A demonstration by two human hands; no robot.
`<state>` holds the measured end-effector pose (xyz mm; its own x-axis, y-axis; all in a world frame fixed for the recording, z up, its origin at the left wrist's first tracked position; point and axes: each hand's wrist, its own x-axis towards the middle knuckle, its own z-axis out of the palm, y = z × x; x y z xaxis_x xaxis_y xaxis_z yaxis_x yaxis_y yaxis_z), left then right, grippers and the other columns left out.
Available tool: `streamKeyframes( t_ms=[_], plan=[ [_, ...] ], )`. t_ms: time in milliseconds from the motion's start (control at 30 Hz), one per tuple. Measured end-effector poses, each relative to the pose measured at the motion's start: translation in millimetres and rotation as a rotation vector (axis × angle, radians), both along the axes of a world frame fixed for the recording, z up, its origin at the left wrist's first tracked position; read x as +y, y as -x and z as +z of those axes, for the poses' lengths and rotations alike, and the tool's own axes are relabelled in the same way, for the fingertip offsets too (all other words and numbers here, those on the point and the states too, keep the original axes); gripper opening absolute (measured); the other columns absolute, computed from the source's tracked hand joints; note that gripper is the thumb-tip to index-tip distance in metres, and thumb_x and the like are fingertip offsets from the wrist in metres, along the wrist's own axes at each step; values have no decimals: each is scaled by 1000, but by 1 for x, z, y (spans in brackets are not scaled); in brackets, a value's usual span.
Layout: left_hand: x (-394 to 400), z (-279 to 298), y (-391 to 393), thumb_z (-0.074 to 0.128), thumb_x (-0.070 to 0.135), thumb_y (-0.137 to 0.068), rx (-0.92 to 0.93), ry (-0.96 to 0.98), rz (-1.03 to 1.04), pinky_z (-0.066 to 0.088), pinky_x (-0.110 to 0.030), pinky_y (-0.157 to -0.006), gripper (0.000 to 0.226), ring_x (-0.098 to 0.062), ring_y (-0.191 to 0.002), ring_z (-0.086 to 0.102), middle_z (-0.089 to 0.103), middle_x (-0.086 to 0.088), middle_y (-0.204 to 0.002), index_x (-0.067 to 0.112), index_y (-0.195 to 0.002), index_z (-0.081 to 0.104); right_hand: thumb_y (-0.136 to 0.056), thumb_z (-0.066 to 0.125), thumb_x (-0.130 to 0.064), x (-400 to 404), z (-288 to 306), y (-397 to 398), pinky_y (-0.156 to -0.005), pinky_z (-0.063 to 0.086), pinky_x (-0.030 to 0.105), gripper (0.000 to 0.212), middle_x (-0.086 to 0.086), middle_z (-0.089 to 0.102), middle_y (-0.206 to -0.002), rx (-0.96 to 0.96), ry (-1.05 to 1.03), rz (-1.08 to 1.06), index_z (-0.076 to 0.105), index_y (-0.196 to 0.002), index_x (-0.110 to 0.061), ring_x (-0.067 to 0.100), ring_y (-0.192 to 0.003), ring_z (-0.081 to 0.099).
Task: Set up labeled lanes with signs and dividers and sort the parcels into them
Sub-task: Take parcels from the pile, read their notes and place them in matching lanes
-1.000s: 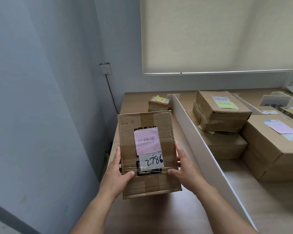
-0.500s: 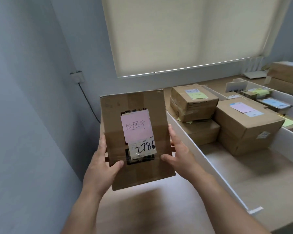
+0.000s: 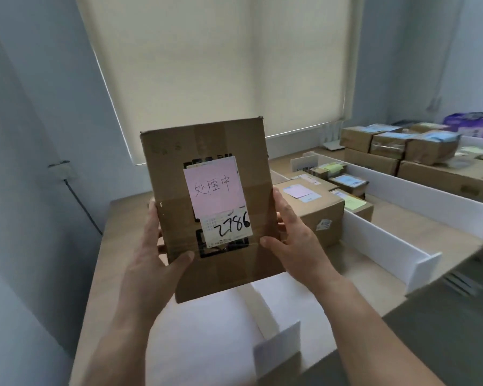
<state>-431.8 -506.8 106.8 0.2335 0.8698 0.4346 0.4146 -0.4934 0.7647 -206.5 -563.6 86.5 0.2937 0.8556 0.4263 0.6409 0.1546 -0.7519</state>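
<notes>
A brown corrugated cardboard parcel [image 3: 207, 207], flat and oblong, is held upright in the air above the near left part of the long wooden table [image 3: 117, 246], its broad face turned toward the camera. That face carries a pink sticky note [image 3: 214, 188] with handwritten characters and, just below it, a white label [image 3: 226, 228] marked 2786, both under clear tape. The left hand [image 3: 154, 263] grips the parcel's left edge with the thumb pressed on the front and the fingers wrapped behind; the right hand [image 3: 296, 243] grips the right edge the same way, thumb on the front near the lower right. The box looks stiff and fairly light, since two hands lift it clear by its lower half without sag, though its weight cannot be read for certain. The taped patches are likely slicker than the bare board, so the plain cardboard edges are the better hold, and squeezing from both sides keeps the note readable. To the right, white foam-board dividers [image 3: 385, 246] run from the near edge toward the far edge, and a larger brown cardboard box [image 3: 318, 207] with a similar pink note sits in the lane between them, probably the matching lane.
</notes>
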Motion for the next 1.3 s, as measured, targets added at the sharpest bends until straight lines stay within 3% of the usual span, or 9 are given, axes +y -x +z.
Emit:
streamKeyframes(
  t_ms=[67,167,433,633,700,1000,1100,1200,1300],
  plan=[
    [-19,-2,-42,73,14,-78,-8,-2,-38,50,-52,-89,100,-19,-107,57,52,4,-130,66,-135,10,-89,62,-17,-30,1,-37,-104,42,47,90,-8,38,-148,-13,-2,-54,-1,-142,-55,18,-129,45],
    [-49,-5,-107,73,14,-78,-42,0,-100,51,-50,-88,104,-15,-101,58,50,3,-134,78,-121,4,-89,62,-16,-76,2,-94,-103,43,48,90,-9,36,-149,-10,-21,-128,1,-143,-55,19,-130,43],
    [-118,-14,-255,72,15,-79,-71,37,-280,50,-45,-91,103,-14,-100,61,52,4,-130,70,-132,3,-88,64,-14,-182,8,-225,-101,40,36,91,-11,37,-148,-104,-1,-318,1,-142,-50,16,-129,44],
    [-145,-13,-337,75,23,-71,-87,76,-330,51,-44,-89,105,-13,-99,61,55,9,-125,80,-120,2,-89,63,-16,-224,9,-292,-104,38,36,88,-12,40,-146,-44,13,-387,-1,-134,-56,13,-132,41],
    [-148,-11,-360,70,32,-66,-77,88,-343,51,-46,-88,100,-15,-102,61,55,12,-123,79,-122,1,-89,63,-17,-229,9,-312,-103,39,35,87,-12,40,-146,-44,16,-417,1,-137,-55,13,-131,43],
    [-117,-29,-483,71,19,-79,-34,64,-376,50,-47,-90,103,-18,-108,59,51,9,-134,65,-136,-2,-90,62,-14,-207,3,-427,-101,36,31,82,-13,45,-140,-31,35,-475,6,-132,-57,14,-131,42],
    [-95,-34,-530,70,21,-79,-15,82,-353,49,-46,-92,104,-18,-113,58,50,10,-135,69,-132,-6,-91,61,-15,-183,3,-475,-104,36,33,81,-20,41,-140,-6,78,-454,8,-132,-60,11,-134,38],
    [-68,-39,-575,69,24,-80,-26,126,-342,50,-49,-92,107,-20,-116,56,47,8,-140,76,-120,-15,-89,62,-17,-155,5,-525,-107,39,36,81,-16,41,-144,30,119,-421,11,-131,-64,9,-135,35],
    [-47,-46,-612,69,28,-81,-10,187,-329,51,-50,-91,104,-21,-120,52,44,7,-141,68,-130,-14,-89,62,-19,-128,3,-567,-104,43,44,80,-22,44,-131,57,191,-373,14,-130,-68,11,-133,37]
  ],
)
